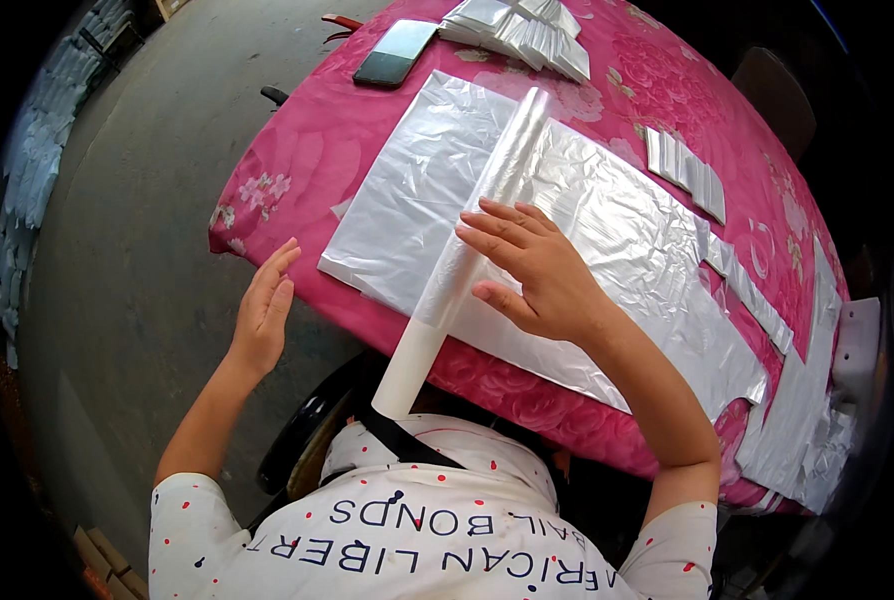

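Head view: one roll, two hands.

The middle of the plastic roll is covered by the right hand; the worktop's far right is lost in shadow.

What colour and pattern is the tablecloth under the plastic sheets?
Bright pink tablecloth with a floral print, clearest in the head view.

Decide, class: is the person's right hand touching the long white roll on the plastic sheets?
Touching. The head view shows the right hand lying palm down with its fingers pressed across the white roll, no gap between them. The left hand is apart from it.
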